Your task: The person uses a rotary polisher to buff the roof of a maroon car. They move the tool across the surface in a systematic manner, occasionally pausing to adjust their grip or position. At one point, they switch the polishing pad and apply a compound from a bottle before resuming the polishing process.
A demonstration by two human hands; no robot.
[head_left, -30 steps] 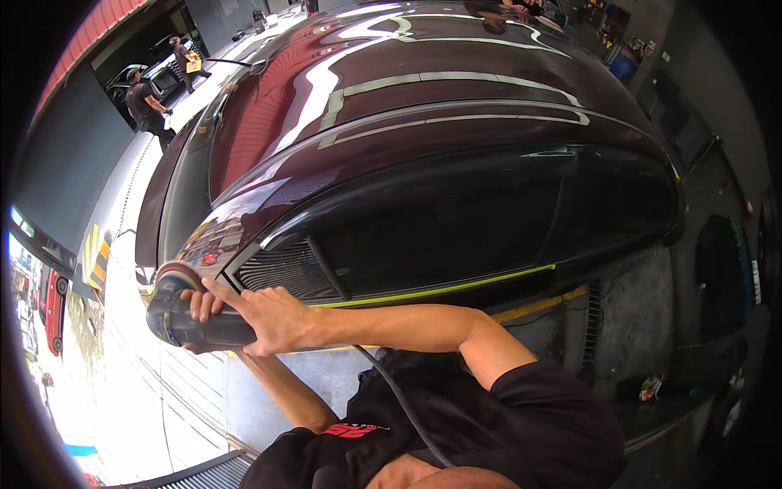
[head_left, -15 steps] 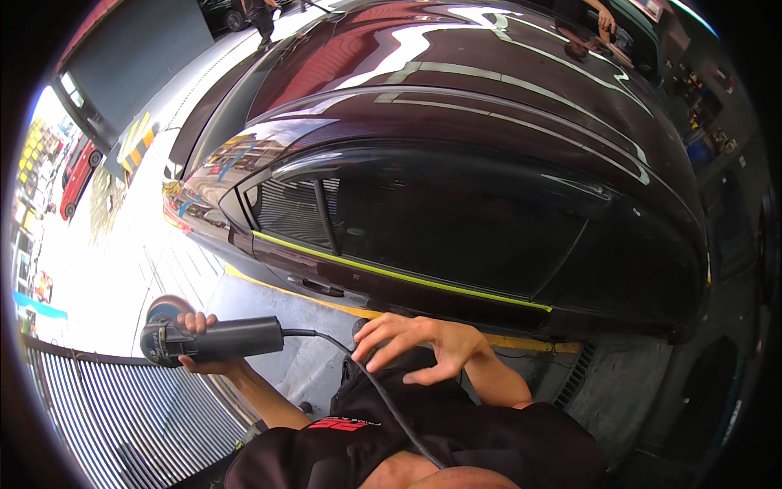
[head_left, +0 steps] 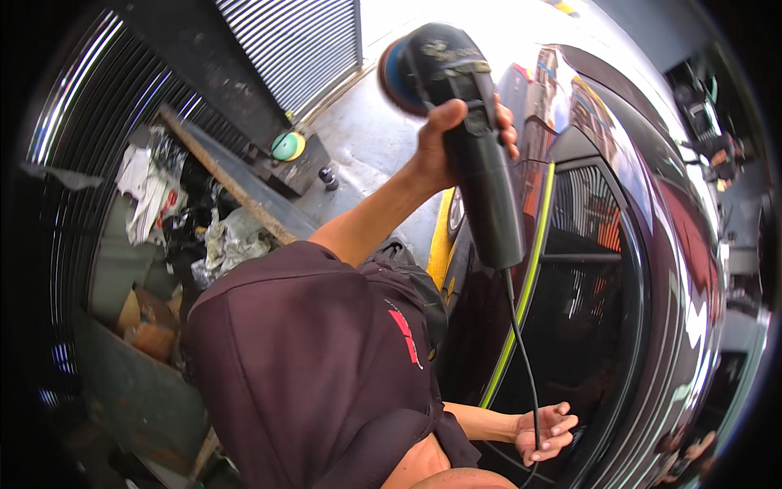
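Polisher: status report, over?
Left hand gripping polisher, right hand loosely open. Pad facing away from car. In the way: cord, crossing before right hand.

Slatted shutter [head_left: 293, 53], ylw flr stripe [head_left: 441, 244], bin [head_left: 147, 403] w/ cardbd [head_left: 155, 336], plastic bags [head_left: 232, 242]

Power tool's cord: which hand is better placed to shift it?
Right, I'd say. The right hand holds nothing, fingers loosely spread, and the cord crosses the view right at it, though contact is unclear. The left hand is busy gripping the power tool.
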